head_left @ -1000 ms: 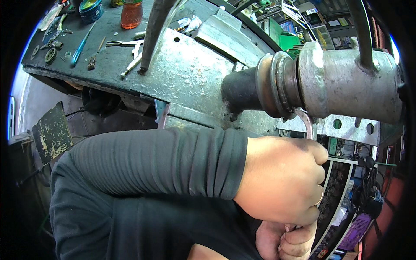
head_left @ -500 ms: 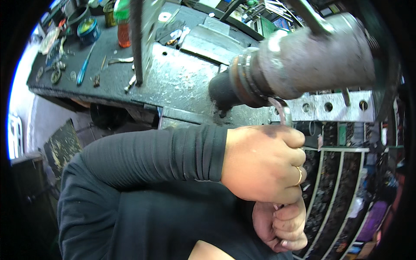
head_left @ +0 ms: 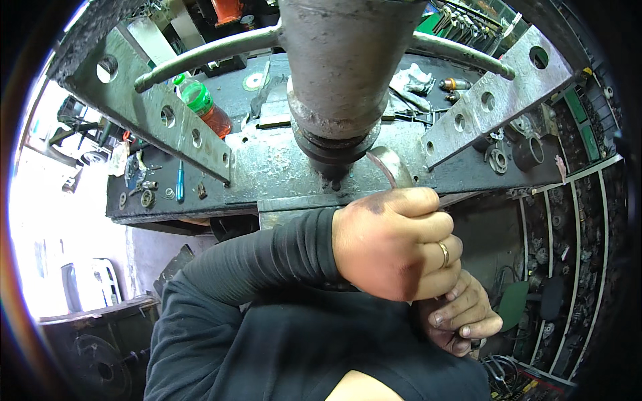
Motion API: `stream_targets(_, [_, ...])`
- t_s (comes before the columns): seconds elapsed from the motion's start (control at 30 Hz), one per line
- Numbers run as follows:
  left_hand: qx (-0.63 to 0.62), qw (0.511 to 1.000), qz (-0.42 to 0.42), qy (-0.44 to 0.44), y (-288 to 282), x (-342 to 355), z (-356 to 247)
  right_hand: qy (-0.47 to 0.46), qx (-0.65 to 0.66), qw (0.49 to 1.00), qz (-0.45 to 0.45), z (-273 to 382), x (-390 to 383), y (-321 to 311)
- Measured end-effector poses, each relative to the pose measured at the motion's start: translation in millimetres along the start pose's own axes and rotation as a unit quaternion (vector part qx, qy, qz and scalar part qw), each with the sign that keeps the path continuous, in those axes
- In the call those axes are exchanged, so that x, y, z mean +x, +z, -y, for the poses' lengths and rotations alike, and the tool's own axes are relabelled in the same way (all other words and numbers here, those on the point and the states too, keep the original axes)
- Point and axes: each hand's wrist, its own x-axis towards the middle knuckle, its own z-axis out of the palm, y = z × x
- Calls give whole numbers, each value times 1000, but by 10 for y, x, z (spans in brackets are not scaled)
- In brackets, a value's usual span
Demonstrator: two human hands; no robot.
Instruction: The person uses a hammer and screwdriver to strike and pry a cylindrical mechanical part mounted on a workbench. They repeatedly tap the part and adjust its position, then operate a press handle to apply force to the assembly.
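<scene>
My left hand (head_left: 394, 244), with a ring and a dark smudge, is closed round a curved metal wrench (head_left: 394, 167), whose hooked end reaches to the collar (head_left: 332, 147) of a large steel cylinder (head_left: 341, 57). My right hand (head_left: 461, 311) is just below it with fingers curled; what they hold is hidden behind my left hand. The cylinder stands mounted over a thick steel plate (head_left: 274, 160) on the bench, with bent rods on either side reaching to two upright drilled bars (head_left: 167, 117) (head_left: 485, 101), one at left and one at right.
The bench (head_left: 115, 200) carries a green-capped bottle (head_left: 207, 110), a blue screwdriver (head_left: 180, 180), small gears, metal rings (head_left: 498, 160) and rags. A rack of parts (head_left: 568, 254) lines the right side. A dark machine part (head_left: 100, 351) is at the lower left.
The view has swung round: the cylinder has gone from upper right to top centre, and both drilled bars show. My right hand's fingers look a little looser; my left stays closed on the wrench.
</scene>
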Motion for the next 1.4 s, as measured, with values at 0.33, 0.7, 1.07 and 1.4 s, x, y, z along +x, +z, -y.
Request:
stream_targets(0.33, [5, 1000, -17, -25, 84, -5, 86, 20, 59, 998, -14, -145, -9, -124])
stream_targets(0.7, [-11, 996, -56, -65, 170, -34, 139, 97, 77, 992, -29, -159, 87, -216])
stream_targets(1.07, [-7, 996, -61, -72, 245, -49, 100, 132, 72, 985, -80, -68, 61, -321])
stream_targets(1.4, [-15, 995, -76, -66, 253, -57, 92, 134, 58, 986, -79, -26, 95, -347])
